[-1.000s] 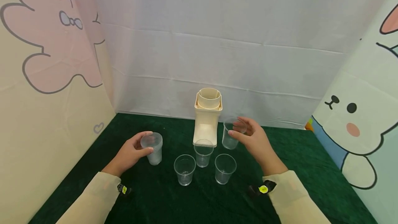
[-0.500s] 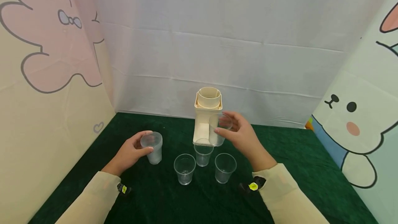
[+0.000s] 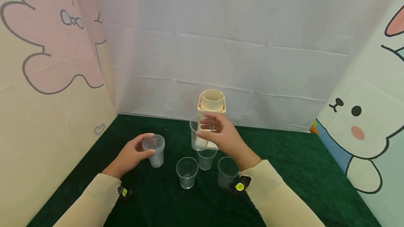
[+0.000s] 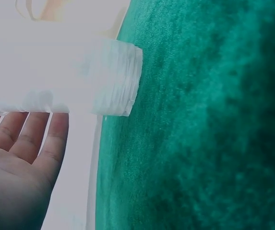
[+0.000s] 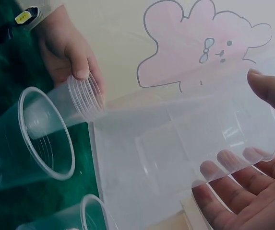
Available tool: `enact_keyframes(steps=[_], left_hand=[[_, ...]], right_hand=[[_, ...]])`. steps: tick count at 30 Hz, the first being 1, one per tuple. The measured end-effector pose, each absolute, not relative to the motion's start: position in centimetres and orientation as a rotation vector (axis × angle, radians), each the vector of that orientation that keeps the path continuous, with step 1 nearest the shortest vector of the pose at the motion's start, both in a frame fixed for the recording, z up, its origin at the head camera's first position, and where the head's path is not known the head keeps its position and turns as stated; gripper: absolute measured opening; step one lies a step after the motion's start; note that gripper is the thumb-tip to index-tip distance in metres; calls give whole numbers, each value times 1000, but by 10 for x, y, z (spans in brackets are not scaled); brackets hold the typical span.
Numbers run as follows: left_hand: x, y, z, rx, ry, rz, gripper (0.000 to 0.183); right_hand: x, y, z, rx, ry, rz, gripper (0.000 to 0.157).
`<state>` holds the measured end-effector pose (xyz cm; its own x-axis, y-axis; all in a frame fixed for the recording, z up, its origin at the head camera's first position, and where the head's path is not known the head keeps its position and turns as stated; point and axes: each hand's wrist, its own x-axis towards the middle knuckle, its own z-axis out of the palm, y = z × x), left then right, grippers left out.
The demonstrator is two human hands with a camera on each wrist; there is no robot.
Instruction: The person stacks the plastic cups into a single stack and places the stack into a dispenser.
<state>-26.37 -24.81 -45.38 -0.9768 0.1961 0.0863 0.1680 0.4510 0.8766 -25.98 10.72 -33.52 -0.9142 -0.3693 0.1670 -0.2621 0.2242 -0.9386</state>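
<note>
My left hand (image 3: 130, 155) grips a stack of nested clear plastic cups (image 3: 156, 158) at the left; the left wrist view shows the stack's ridged end (image 4: 115, 81) over the green cloth. My right hand (image 3: 225, 141) holds a single clear plastic cup (image 3: 196, 137) by its side, thumb and fingers around it, in front of the cream holder. In the right wrist view this cup (image 5: 190, 139) looks see-through and has nothing visible inside. Three more clear cups stand upright: one at front left (image 3: 187, 178), one behind (image 3: 205, 163), one at front right (image 3: 225, 178), partly covered by my right wrist.
A cream plastic holder with a round opening (image 3: 212, 101) stands at the back middle, its lower part hidden by my right hand. Green cloth (image 3: 300, 171) covers the table. White fabric (image 3: 221, 45) hangs behind, with cartoon-printed panels at both sides.
My right hand has carried its cup leftward, from the right of the cream holder to the front of it. My left hand and the stack have stayed in place.
</note>
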Motion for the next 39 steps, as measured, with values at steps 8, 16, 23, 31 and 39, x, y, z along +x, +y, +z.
enact_keyframes(steps=[8,16,23,31,39], left_hand=[[-263,-247,-454,329,2656,1593,62],[-263,-248,-455,336,2640,1610,62],[-265,-248,-454,325,2614,1610,63],[-265,-249,-452,315,2617,1595,65],[-266,-249,-455,314,2619,1594,66]], right_hand=[[-265,79,-344,-601,2355,-1758,69],[-264,55,-351,-656,2325,-1747,71],[-260,40,-350,-669,2275,-1777,70],[-256,25,-348,-658,2271,-1783,70],[-260,10,-348,-643,2272,-1771,71]])
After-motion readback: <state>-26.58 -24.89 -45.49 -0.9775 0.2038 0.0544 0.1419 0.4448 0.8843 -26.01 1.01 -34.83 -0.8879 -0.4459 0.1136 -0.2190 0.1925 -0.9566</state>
